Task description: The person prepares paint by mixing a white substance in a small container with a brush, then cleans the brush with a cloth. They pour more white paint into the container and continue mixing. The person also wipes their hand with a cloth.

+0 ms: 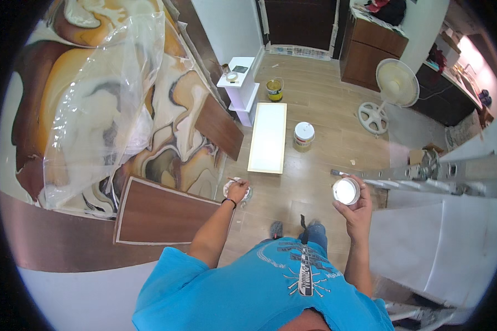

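My right hand (361, 207) is closed round a round white tub (345, 191) with white paint in it. A small brush (337, 172) with a dark tip pokes out just beyond the tub's rim; whether my fingers hold it I cannot tell. On the left, my left hand (237, 191), with a dark band at the wrist, has its fingers curled at a crumpled whitish thing (227, 188), perhaps a rag. It is beside the brown board (168, 212) with pale edges. Ahead, between both hands, a long white panel (268, 138) with wood-coloured edges lies flat.
A white-lidded bucket (303, 135) stands right of the panel, a yellowish bucket (274, 89) beyond it. A white stand (242, 91) is at the far left, a pedestal fan (396, 83) at the far right. A ladder (447, 168) reaches in from the right. Marble-patterned wall (99, 88) with plastic sheeting fills the left.
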The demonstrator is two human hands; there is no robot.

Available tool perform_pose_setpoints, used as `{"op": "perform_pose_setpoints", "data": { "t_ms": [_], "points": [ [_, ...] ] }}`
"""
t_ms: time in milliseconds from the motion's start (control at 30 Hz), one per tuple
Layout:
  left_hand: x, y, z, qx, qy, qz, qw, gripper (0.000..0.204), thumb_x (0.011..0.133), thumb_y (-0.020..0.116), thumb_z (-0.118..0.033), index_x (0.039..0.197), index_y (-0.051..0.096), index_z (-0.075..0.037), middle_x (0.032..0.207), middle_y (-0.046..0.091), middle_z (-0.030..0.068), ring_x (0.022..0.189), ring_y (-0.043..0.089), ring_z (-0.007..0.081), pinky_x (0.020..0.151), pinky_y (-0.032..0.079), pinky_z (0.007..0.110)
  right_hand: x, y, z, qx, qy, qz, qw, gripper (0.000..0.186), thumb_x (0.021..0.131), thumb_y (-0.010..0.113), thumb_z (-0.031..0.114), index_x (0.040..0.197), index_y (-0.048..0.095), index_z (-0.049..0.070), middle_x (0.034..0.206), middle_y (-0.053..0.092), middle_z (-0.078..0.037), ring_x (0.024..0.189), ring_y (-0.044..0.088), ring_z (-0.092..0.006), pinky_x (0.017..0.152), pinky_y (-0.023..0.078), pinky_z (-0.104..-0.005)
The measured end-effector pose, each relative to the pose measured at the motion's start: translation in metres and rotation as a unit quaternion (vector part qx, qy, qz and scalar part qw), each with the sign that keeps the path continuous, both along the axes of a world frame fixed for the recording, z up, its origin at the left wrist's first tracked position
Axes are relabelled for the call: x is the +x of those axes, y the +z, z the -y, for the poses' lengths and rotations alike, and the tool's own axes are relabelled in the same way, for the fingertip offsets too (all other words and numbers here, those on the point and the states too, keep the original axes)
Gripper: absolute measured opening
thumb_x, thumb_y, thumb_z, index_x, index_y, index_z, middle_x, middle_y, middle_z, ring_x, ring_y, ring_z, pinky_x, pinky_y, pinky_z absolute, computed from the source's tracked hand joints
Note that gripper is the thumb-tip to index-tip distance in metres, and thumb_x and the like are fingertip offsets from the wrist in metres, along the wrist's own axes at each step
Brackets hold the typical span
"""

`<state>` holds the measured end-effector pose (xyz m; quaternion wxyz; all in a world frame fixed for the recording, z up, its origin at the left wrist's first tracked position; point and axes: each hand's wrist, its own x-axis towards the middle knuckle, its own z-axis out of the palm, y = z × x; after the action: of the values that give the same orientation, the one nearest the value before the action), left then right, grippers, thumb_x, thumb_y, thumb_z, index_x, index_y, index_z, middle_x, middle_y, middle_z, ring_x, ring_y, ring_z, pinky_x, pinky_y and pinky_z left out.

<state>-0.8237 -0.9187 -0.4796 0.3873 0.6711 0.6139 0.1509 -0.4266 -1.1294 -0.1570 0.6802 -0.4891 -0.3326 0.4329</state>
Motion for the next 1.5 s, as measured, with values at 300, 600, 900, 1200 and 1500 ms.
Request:
{"op": "perform_pose_setpoints", "data": {
  "t_ms": [300, 600, 900, 1200, 1500],
  "points": [
    [0.080, -0.020, -0.045, 0.037, 0.053, -0.003, 0.998, 0.028, 0.111, 0.064, -0.027, 0.118, 0.076, -0.002, 0.096, 0.080, 0.0117, 0.083, 0.076, 0.0186, 0.073, 0.061, 0.033, 0.109, -0.011, -0.202, 0.029, 0.123, 0.025, 0.992, 0.079, 0.082, 0.086, -0.013, 0.152, 0.052, -0.002, 0.148, 0.060, -0.012, 0.135, 0.063, -0.0216, 0.114, 0.057, -0.0373],
    [0.194, 0.008, -0.071, -0.007, 0.216, 0.200, 0.956, 0.040, 0.112, 0.065, -0.040, 0.131, 0.074, -0.006, 0.114, 0.077, 0.0101, 0.096, 0.074, 0.0170, 0.074, 0.062, 0.031, 0.181, -0.008, -0.418, 0.056, 0.191, 0.026, 0.980, 0.077, 0.082, 0.088, -0.011, 0.150, 0.053, 0.000, 0.145, 0.063, -0.011, 0.131, 0.065, -0.0214, 0.114, 0.057, -0.0371],
    [0.247, 0.201, -0.346, -0.063, 0.255, 0.820, 0.508, 0.051, 0.114, 0.055, -0.053, 0.136, 0.068, -0.009, 0.140, 0.069, 0.0138, 0.116, 0.067, 0.0263, 0.104, 0.054, 0.043, 0.194, -0.002, -0.590, 0.013, 0.236, 0.131, 0.963, 0.077, 0.082, 0.088, -0.011, 0.150, 0.054, 0.003, 0.152, 0.063, -0.013, 0.136, 0.063, -0.0220, 0.114, 0.057, -0.0376],
    [0.240, 0.255, -0.468, 0.000, 0.244, 0.808, 0.536, 0.050, 0.115, 0.055, -0.051, 0.134, 0.067, -0.006, 0.123, 0.071, 0.0113, 0.095, 0.068, 0.0222, 0.084, 0.054, 0.038, 0.175, -0.008, -0.722, 0.006, 0.304, 0.107, 0.947, 0.080, 0.081, 0.089, -0.009, 0.152, 0.054, 0.003, 0.152, 0.063, -0.013, 0.137, 0.063, -0.0223, 0.115, 0.056, -0.0388],
    [0.247, 0.132, -0.412, -0.021, 0.453, 0.337, 0.825, 0.044, 0.106, 0.077, -0.033, 0.137, 0.062, -0.006, 0.125, 0.068, 0.0125, 0.107, 0.074, 0.0221, 0.086, 0.059, 0.035, 0.152, -0.046, -0.858, -0.015, 0.383, 0.089, 0.919, 0.077, 0.083, 0.089, -0.009, 0.150, 0.054, 0.002, 0.148, 0.064, -0.011, 0.134, 0.064, -0.0207, 0.114, 0.054, -0.0368]
  ]
}}
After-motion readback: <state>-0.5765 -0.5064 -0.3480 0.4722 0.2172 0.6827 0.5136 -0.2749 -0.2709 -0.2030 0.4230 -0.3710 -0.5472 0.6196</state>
